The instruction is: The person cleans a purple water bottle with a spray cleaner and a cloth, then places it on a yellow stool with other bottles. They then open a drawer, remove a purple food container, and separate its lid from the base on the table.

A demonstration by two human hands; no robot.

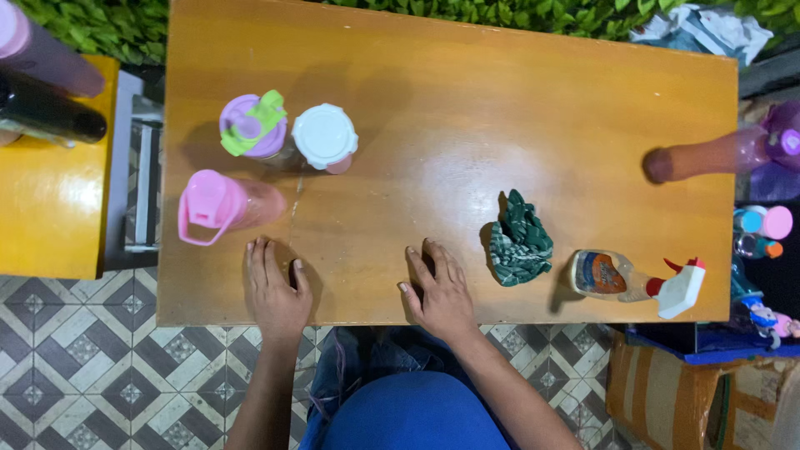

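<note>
Resting flat and empty-gripped near the near edge of the glossy wooden bench (467,100), left hand (275,290) just below pink plastic bottle (223,206), right hand (439,290) beside crumpled green cloth (520,239), bare middle beyond

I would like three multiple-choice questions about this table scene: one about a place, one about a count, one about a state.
1. Where is the green cloth?
A. Between right hand and spray bottle
B. Beside the pink bottle
C. On the floor

2. How many bottles stand grouped above the left hand?
A. One
B. Three
C. Five

3. What are the hands doing?
A. Holding bottles
B. Folding the cloth
C. Resting flat and empty on the table

Answers: 1 A, the cloth lies right of the right hand; 2 B, purple, white and pink lids; 3 C, both palms lie down, holding nothing.
</note>
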